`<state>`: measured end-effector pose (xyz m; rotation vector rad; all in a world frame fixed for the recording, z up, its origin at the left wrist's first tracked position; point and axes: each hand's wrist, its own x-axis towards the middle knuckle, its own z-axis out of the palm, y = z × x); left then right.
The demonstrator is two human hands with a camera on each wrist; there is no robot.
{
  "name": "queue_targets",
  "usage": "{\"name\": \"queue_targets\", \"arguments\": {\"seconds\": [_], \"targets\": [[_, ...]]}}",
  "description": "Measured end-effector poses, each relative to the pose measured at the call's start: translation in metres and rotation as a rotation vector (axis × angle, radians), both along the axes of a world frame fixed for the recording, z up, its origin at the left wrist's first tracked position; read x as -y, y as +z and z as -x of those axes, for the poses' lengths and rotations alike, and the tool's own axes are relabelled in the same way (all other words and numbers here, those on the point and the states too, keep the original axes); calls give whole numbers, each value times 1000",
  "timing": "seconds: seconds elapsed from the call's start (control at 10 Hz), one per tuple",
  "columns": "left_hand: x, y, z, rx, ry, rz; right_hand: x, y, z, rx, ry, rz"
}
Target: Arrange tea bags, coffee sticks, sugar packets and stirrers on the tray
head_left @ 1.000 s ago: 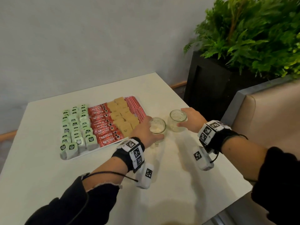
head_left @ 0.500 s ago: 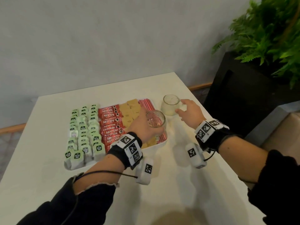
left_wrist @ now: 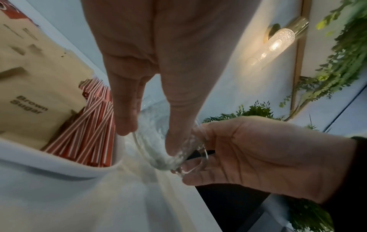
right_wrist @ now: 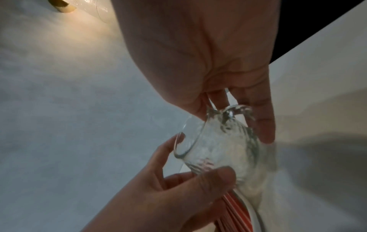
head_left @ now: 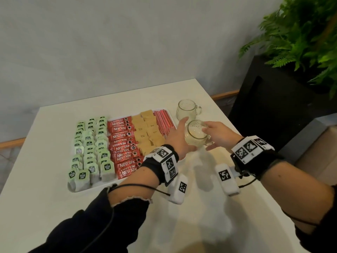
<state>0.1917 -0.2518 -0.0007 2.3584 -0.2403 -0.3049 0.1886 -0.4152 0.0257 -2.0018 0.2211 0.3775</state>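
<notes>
A white tray on the table holds rows of green tea bags, red coffee sticks, brown sugar packets and red-striped stirrers. Just off the tray's right side, a clear glass mug is held tilted above the table by both hands. My left hand wraps its thumb and fingers round the mug's body. My right hand pinches the mug at its handle. The stirrers and sugar packets lie close under my left hand.
A second glass mug stands upright on the table beyond the tray's far right corner. The table's right edge is near it. A black planter with a fern and a padded seat lie to the right.
My left hand lifted its mug off the table and carried it farther along the tray's right side. My right hand set the other mug down beyond the tray, then came back to the lifted mug's handle.
</notes>
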Motion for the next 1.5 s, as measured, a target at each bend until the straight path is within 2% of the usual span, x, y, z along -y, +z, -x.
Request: {"name": "queue_targets", "arguments": {"seconds": [0.1, 0.2, 0.3, 0.5, 0.7, 1.0, 1.2, 1.4, 1.5], "targets": [[3, 6, -6, -32, -74, -69, 8, -3, -11, 70, 57, 231], [8, 11, -10, -32, -75, -124, 12, -8, -20, 136, 53, 367], [11, 8, -17, -28, -60, -131, 14, -13, -28, 174, 54, 419], [3, 14, -41, -78, -95, -209, 17, -19, -39, 240, 39, 323], [3, 31, -88, 44, -83, -291, 19, -23, -40, 260, 8, 276], [8, 34, -118, 78, -28, -402, 18, -26, -46, 247, -13, 241], [5, 37, -109, 127, -44, -421, 14, -22, -45, 221, 1, 260], [-18, 59, -80, 181, -58, -495, 16, -6, -37, 194, 13, 456], [-37, 74, -61, 216, -66, -509, 12, 8, -26, 237, 32, 448]]}}
